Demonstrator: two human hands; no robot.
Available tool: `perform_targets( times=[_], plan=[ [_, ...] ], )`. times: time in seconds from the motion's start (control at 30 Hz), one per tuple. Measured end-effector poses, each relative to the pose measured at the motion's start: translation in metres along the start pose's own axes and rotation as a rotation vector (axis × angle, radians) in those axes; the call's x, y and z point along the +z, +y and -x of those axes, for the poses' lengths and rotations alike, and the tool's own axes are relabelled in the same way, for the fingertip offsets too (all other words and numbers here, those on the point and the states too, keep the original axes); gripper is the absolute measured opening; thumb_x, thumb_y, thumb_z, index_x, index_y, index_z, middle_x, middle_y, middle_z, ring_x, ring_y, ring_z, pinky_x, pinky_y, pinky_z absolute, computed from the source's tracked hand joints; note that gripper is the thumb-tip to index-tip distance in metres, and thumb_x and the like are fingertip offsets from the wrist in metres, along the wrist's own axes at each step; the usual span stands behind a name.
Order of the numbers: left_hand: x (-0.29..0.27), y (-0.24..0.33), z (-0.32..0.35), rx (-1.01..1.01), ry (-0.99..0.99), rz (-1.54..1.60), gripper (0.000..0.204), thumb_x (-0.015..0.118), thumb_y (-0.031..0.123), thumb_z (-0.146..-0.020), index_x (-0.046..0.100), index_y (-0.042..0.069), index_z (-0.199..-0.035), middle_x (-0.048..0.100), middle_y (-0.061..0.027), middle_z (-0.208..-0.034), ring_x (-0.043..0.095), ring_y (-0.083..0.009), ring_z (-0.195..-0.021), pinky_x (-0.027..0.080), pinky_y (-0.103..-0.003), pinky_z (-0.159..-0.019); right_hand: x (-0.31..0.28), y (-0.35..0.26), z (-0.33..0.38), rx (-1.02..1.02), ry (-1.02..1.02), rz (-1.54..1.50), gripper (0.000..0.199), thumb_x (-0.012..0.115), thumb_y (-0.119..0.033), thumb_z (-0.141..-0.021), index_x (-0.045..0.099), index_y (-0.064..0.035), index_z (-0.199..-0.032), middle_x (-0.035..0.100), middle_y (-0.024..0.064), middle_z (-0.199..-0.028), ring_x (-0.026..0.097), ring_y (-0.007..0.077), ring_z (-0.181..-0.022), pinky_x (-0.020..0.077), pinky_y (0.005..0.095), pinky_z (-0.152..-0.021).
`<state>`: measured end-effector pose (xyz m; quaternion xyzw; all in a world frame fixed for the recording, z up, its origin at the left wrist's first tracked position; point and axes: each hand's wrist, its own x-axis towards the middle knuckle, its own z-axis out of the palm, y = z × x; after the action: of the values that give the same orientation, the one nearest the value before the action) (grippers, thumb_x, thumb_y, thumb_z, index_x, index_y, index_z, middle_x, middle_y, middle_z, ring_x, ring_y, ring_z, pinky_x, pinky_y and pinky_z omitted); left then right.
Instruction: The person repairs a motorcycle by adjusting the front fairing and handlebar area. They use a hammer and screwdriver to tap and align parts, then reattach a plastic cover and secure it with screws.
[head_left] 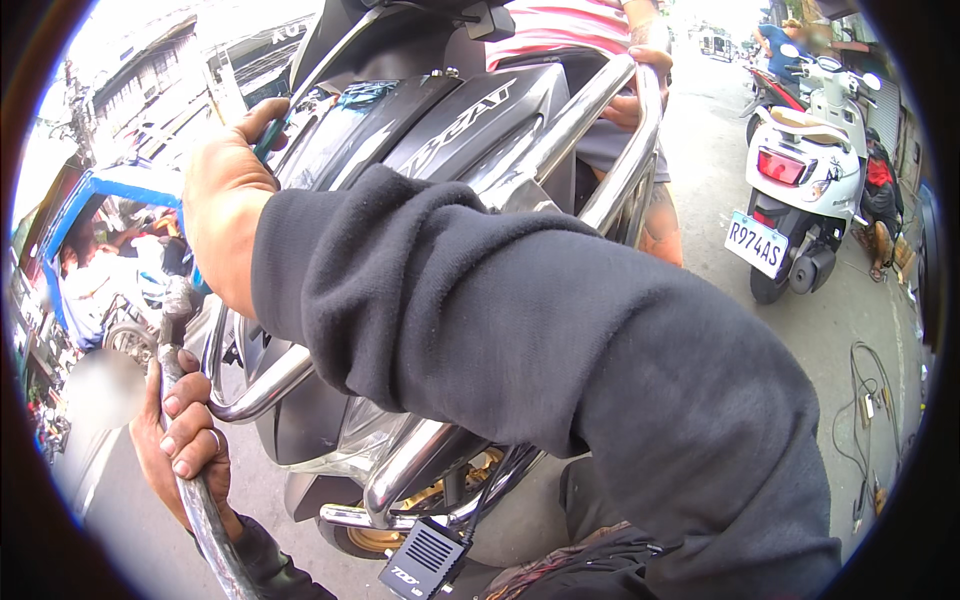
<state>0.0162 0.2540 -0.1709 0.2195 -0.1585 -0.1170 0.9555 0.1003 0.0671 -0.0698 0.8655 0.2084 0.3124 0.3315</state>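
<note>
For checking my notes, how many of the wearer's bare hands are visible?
2: the left hand, lower left, around a long grey metal bar; the right hand, upper left, partly hidden beside a dark grey motorcycle.

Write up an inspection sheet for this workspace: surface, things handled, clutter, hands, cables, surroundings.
Surface: grey paved ground.
Things handled: worn grey metal bar; small teal item, mostly hidden; black motorcycle with shiny chrome tubular guards, partly behind the charcoal sleeve.
Clutter: black box-shaped device with slotted front, lower edge.
Hands: left hand, fingers wrapped around the bar; right hand, fingers closed on the teal item.
Cables: thin dark cable looped on the ground, right; dark cord at the device.
Surroundings: person in pink-striped top, hand on the guards; white scooter.
</note>
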Motion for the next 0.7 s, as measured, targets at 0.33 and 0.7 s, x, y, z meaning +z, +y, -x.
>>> perform_targets(
  times=[0.33, 0.7],
  plan=[
    [0.0024, -0.0013, -0.0009, 0.032, 0.022, -0.022, 0.048, 0.028, 0.033, -0.110, 0.036, -0.012, -0.126, 0.043, -0.0089, -0.085, 0.048, -0.0126, -0.049, 0.048, -0.029, -0.035, -0.0035, 0.0048, -0.0006, 0.007, -0.020, 0.029, 0.026, 0.066, -0.007, -0.088, 0.071, -0.0054, -0.114, 0.071, 0.0158, -0.107, 0.069, 0.0373, -0.100, 0.0486, 0.0752, -0.084],
    [0.0045, -0.0016, 0.0018, 0.034, 0.014, -0.024, 0.048, 0.028, 0.033, -0.110, 0.036, -0.012, -0.126, 0.044, -0.0090, -0.084, 0.050, -0.0134, -0.050, 0.050, -0.029, -0.035, -0.0042, 0.0039, 0.0029, -0.042, -0.042, 0.068, 0.024, 0.064, -0.007, -0.088, 0.071, -0.0039, -0.111, 0.070, 0.0169, -0.104, 0.069, 0.0391, -0.097, 0.0481, 0.0746, -0.086]
  ],
)
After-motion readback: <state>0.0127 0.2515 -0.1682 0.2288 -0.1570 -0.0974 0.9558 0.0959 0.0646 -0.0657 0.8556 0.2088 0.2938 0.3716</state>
